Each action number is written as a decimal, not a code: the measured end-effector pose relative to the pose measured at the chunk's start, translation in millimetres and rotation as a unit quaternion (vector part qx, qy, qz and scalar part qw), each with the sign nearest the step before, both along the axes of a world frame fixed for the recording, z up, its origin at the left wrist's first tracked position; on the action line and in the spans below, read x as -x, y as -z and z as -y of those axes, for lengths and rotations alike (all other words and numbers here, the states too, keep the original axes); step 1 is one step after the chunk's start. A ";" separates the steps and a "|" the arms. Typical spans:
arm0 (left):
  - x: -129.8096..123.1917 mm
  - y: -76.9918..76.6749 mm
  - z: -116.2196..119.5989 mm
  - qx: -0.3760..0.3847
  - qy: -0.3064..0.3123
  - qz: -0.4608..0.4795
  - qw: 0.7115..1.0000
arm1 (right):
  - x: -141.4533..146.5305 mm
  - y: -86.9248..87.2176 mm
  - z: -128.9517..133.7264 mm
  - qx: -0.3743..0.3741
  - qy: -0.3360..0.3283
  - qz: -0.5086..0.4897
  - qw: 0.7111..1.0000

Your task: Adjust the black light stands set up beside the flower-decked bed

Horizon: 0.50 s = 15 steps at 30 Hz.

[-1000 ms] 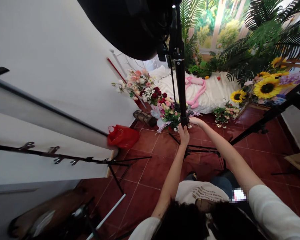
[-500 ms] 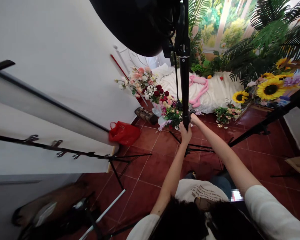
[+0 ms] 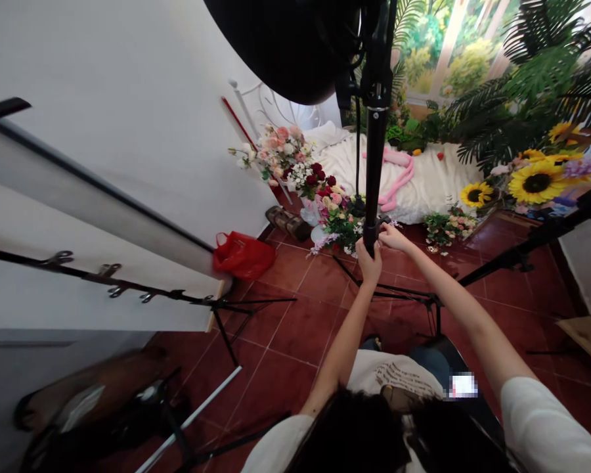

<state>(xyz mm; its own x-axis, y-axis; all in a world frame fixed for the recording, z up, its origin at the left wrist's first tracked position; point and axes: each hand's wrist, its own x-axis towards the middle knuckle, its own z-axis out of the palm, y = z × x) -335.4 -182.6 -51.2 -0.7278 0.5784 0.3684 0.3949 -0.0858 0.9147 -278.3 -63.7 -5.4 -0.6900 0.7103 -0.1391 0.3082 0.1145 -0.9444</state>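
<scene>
I see my left hand [image 3: 369, 259] wrapped around the smooth black tubular light stand pole [image 3: 374, 164]; my right hand [image 3: 391, 236] pinches its clamp knob [image 3: 381, 222], beside the fingers.

Your left hand [image 3: 369, 257] and right hand [image 3: 391, 235] crowd the light stand pole [image 3: 375, 164]; the softbox [image 3: 285, 46] blocks above; the flower bunches [image 3: 325, 210] press close behind; the tripod legs [image 3: 398, 294] splay beneath; open red floor tiles [image 3: 300, 322] lie to your left, short of the backdrop stand [image 3: 128, 289].
</scene>
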 end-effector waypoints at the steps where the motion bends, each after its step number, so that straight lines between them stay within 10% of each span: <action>1: -3.2 1.3 1.6 -0.002 -0.006 0.005 1.000 | -14.9 -1.0 0.9 0.023 0.001 0.007 1.000; 10: -61.4 85.9 19.8 0.194 -0.102 0.151 0.964 | -194.8 22.1 -10.6 0.094 0.174 0.107 0.974; 15: -118.3 104.9 -1.3 0.219 0.066 0.192 0.954 | -270.7 25.2 2.2 0.139 0.314 0.105 0.933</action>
<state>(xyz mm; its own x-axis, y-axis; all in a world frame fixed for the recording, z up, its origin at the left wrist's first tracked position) -217.0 -181.2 -156.1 -0.6710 0.7112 -0.2094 0.0358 0.3132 0.9490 -7.6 -65.8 -30.6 -0.0866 0.8818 -0.4636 0.4139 -0.3915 -0.8219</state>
